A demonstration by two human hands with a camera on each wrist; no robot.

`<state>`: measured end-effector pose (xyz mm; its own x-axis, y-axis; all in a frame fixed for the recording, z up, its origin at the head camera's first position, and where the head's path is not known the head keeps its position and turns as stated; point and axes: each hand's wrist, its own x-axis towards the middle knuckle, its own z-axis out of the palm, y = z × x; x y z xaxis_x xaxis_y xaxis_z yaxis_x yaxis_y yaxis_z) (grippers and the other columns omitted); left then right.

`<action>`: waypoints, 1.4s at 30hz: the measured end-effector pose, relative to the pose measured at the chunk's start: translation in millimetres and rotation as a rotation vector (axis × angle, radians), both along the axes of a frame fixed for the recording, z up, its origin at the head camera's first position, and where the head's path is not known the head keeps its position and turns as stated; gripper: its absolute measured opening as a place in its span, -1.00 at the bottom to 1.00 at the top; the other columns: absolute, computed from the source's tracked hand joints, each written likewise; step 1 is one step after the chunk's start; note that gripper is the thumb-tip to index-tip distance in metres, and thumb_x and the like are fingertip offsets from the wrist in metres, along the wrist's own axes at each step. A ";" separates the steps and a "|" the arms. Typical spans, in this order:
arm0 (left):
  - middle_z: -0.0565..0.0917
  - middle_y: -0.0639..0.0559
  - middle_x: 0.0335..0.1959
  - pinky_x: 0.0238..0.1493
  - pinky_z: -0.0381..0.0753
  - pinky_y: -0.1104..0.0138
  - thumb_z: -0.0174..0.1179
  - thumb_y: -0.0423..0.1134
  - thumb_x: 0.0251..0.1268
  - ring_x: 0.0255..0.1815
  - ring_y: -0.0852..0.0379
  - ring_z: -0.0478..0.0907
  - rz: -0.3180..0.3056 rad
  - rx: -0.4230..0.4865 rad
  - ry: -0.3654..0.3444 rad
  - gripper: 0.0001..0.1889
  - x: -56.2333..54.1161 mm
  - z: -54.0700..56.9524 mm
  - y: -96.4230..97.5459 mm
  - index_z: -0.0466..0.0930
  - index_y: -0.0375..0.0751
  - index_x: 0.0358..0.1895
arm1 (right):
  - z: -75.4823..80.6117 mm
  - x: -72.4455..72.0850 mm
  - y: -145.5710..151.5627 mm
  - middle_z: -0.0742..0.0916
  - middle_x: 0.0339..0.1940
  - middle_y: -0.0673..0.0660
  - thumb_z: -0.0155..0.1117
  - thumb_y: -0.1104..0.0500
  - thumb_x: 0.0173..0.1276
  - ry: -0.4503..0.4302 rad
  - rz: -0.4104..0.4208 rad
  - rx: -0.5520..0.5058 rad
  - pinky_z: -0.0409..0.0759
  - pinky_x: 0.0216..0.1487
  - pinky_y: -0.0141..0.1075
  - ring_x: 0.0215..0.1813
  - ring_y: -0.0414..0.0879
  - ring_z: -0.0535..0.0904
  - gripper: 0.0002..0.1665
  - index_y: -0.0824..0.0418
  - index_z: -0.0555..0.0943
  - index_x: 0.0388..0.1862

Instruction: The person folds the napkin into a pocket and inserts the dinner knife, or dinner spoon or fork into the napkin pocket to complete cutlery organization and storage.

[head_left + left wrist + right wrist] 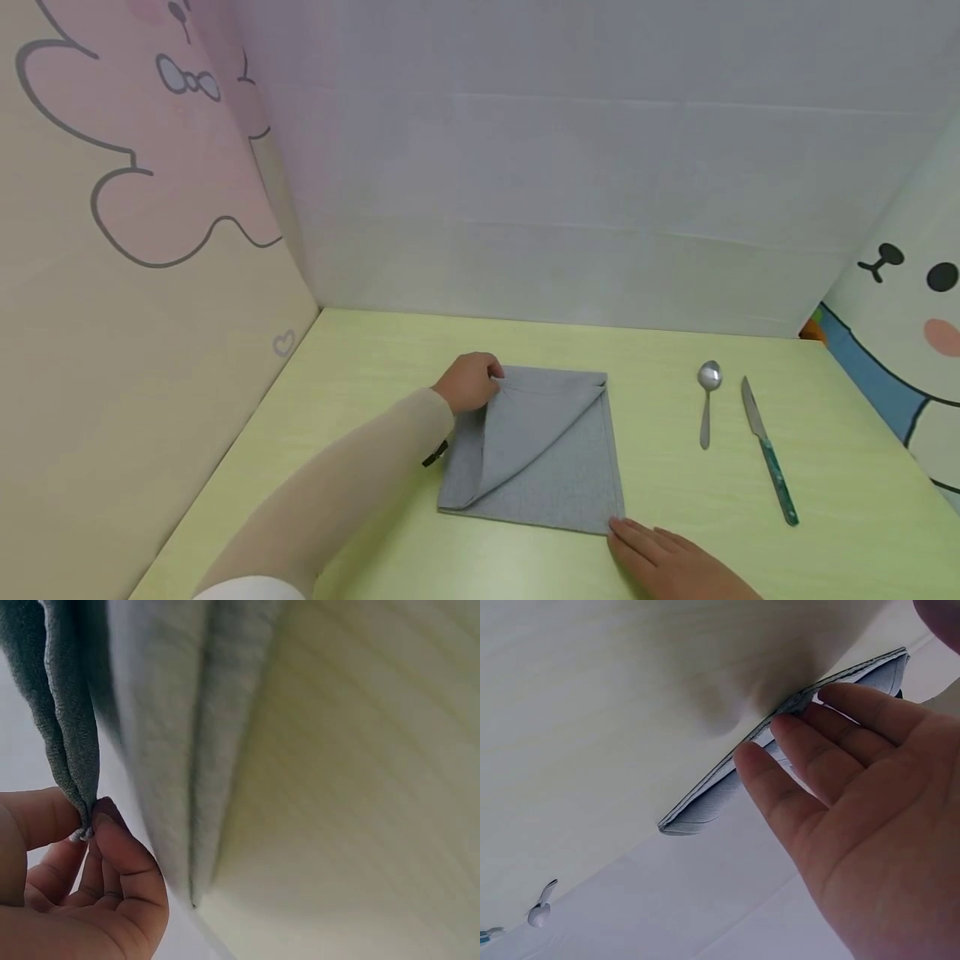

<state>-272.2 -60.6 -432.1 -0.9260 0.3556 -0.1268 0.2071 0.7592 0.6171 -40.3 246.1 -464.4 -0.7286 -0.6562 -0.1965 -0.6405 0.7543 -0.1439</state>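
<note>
A grey cloth napkin (570,467) lies folded in a square on the table, with one upper layer drawn back along a diagonal. At its far left, my left hand (468,382) pinches a corner of that layer between thumb and fingers. The left wrist view shows the pinched corner of the napkin (75,742) held up from the layers below. My right hand (667,558) rests its fingertips on the napkin's near right corner. Seen in the right wrist view, the fingers of the right hand (862,780) are extended against the napkin's edge.
To the right of the napkin lie a metal spoon (707,400) and a knife (768,454) with a green handle. The pale yellow table (360,350) meets a white sheet (562,183) at the back. Sheets with cartoon drawings hang at both sides.
</note>
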 end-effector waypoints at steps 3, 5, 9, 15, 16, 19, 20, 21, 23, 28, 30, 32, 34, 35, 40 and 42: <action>0.66 -0.01 -0.08 -0.07 0.60 0.14 0.18 -0.33 0.50 -0.13 0.06 0.58 0.017 -0.009 0.002 -0.86 -5.8 -1.8 -5.7 0.68 -0.15 -0.02 | 0.5 -0.1 -0.2 0.55 0.43 0.17 -0.14 -0.62 0.39 -0.014 -0.008 0.003 0.58 0.23 -0.10 0.41 0.03 0.50 0.10 0.23 0.50 0.45; 0.67 -0.01 -0.08 -0.06 0.60 0.14 0.18 -0.32 0.50 -0.13 0.06 0.58 0.027 -0.015 0.008 -0.87 -9.1 -3.6 -8.3 0.69 -0.14 -0.02 | 1.3 0.1 -0.4 0.54 0.44 0.17 -0.15 -0.62 0.39 -0.034 -0.018 0.006 0.57 0.25 -0.09 0.42 0.03 0.48 0.11 0.23 0.49 0.46; 0.68 -0.02 -0.08 -0.06 0.61 0.14 0.20 -0.32 0.48 -0.13 0.06 0.59 0.050 -0.016 0.025 -0.86 -16.1 -7.5 -13.0 0.70 -0.15 -0.03 | 1.8 0.3 -0.6 0.54 0.45 0.17 -0.16 -0.61 0.40 -0.040 -0.013 0.006 0.56 0.26 -0.10 0.43 0.03 0.48 0.10 0.23 0.49 0.47; 0.69 -0.01 -0.16 -0.08 0.62 0.13 0.20 -0.32 0.45 -0.19 0.03 0.60 0.099 -0.003 0.053 -0.89 -27.8 -13.6 -21.4 0.72 -0.17 -0.11 | -1.7 -0.5 0.7 0.56 0.43 0.16 -0.16 -0.58 0.44 0.019 0.029 0.004 0.58 0.22 -0.12 0.41 0.01 0.49 0.07 0.24 0.50 0.45; 0.70 -0.01 -0.17 -0.08 0.62 0.12 0.20 -0.32 0.44 -0.19 0.02 0.60 0.109 -0.001 0.055 -0.89 -29.6 -14.2 -22.7 0.72 -0.18 -0.12 | -2.5 -0.7 1.2 0.56 0.43 0.17 -0.16 -0.58 0.44 0.027 0.034 0.002 0.59 0.22 -0.12 0.41 0.00 0.49 0.06 0.24 0.50 0.45; 0.70 -0.02 -0.17 -0.06 0.62 0.12 0.21 -0.34 0.43 -0.19 0.02 0.60 0.144 -0.001 0.060 -0.89 -34.2 -14.5 -25.7 0.73 -0.19 -0.15 | -4.5 -0.9 1.9 0.55 0.43 0.16 -0.15 -0.58 0.45 0.034 0.039 0.000 0.59 0.21 -0.12 0.41 0.00 0.49 0.06 0.24 0.50 0.45; 0.71 -0.03 -0.16 -0.05 0.62 0.12 0.21 -0.34 0.42 -0.17 0.01 0.60 0.158 -0.004 0.057 -0.89 -35.4 -13.8 -26.2 0.73 -0.19 -0.15 | -4.9 -0.9 2.0 0.55 0.43 0.16 -0.15 -0.58 0.44 0.034 0.037 0.000 0.59 0.21 -0.12 0.41 0.00 0.49 0.06 0.24 0.49 0.46; 0.71 -0.03 -0.16 -0.03 0.62 0.12 0.21 -0.34 0.42 -0.16 0.01 0.61 0.172 -0.007 0.053 -0.89 -36.4 -12.8 -26.3 0.73 -0.19 -0.15 | -5.2 -0.9 2.0 0.55 0.43 0.16 -0.15 -0.58 0.44 0.034 0.035 -0.001 0.59 0.22 -0.12 0.41 0.00 0.49 0.06 0.24 0.49 0.46; 0.71 -0.04 -0.14 0.00 0.61 0.11 0.22 -0.34 0.42 -0.13 0.00 0.61 0.197 -0.010 0.046 -0.89 -39.0 -11.5 -26.5 0.74 -0.19 -0.14 | -5.7 -0.9 1.8 0.56 0.43 0.16 -0.14 -0.58 0.44 0.043 0.034 -0.005 0.59 0.21 -0.11 0.41 0.00 0.49 0.06 0.24 0.50 0.45; 0.72 -0.04 -0.15 0.01 0.62 0.10 0.23 -0.35 0.40 -0.11 -0.01 0.62 0.216 -0.027 0.047 -0.89 -46.6 -13.8 -27.4 0.75 -0.19 -0.15 | -8.2 -1.1 2.1 0.57 0.41 0.17 -0.11 -0.57 0.44 0.078 0.041 -0.025 0.61 0.18 -0.12 0.39 0.00 0.51 0.05 0.25 0.51 0.43; 0.73 -0.04 -0.17 0.00 0.63 0.10 0.23 -0.35 0.39 -0.11 -0.02 0.63 0.214 -0.044 0.051 -0.88 -48.9 -15.6 -27.4 0.76 -0.19 -0.17 | -8.8 -1.2 2.2 0.57 0.41 0.17 -0.11 -0.57 0.44 0.082 0.041 -0.029 0.61 0.18 -0.12 0.38 0.00 0.52 0.05 0.26 0.51 0.43; 0.74 -0.04 -0.17 0.03 0.63 0.10 0.24 -0.35 0.38 -0.09 -0.04 0.64 0.218 -0.066 0.047 -0.89 -50.2 -16.1 -26.6 0.76 -0.21 -0.17 | -8.6 -1.2 2.1 0.58 0.40 0.17 -0.11 -0.56 0.45 0.087 0.042 -0.032 0.61 0.17 -0.12 0.38 0.01 0.52 0.04 0.26 0.52 0.43; 0.75 -0.04 -0.17 0.05 0.63 0.10 0.24 -0.35 0.39 -0.06 -0.04 0.65 0.215 -0.097 0.045 -0.88 -51.0 -16.2 -25.4 0.77 -0.22 -0.18 | -7.3 -1.0 1.5 0.58 0.40 0.17 -0.10 -0.56 0.45 0.084 0.039 -0.032 0.61 0.18 -0.12 0.38 0.01 0.52 0.04 0.26 0.52 0.43; 0.75 -0.05 -0.17 0.07 0.63 0.10 0.24 -0.35 0.39 -0.05 -0.05 0.66 0.212 -0.113 0.044 -0.88 -51.2 -16.0 -24.6 0.77 -0.22 -0.17 | -6.4 -0.8 1.2 0.58 0.40 0.17 -0.10 -0.56 0.44 0.082 0.037 -0.032 0.61 0.18 -0.12 0.37 0.01 0.53 0.04 0.26 0.52 0.43; 0.77 -0.04 -0.18 0.07 0.63 0.12 0.24 -0.36 0.41 -0.04 -0.04 0.67 0.196 -0.175 0.047 -0.88 -51.4 -14.2 -21.2 0.78 -0.23 -0.17 | -0.8 0.3 -1.5 0.58 0.41 0.16 -0.13 -0.59 0.42 0.040 0.011 -0.013 0.60 0.21 -0.12 0.39 0.02 0.52 0.08 0.25 0.51 0.44; 0.77 -0.04 -0.20 0.04 0.64 0.12 0.24 -0.38 0.40 -0.06 -0.03 0.67 0.192 -0.180 0.050 -0.89 -51.1 -13.5 -20.1 0.78 -0.23 -0.20 | 1.0 0.6 -2.4 0.57 0.41 0.16 -0.15 -0.60 0.41 0.029 0.001 -0.003 0.59 0.22 -0.12 0.39 0.02 0.51 0.09 0.24 0.51 0.44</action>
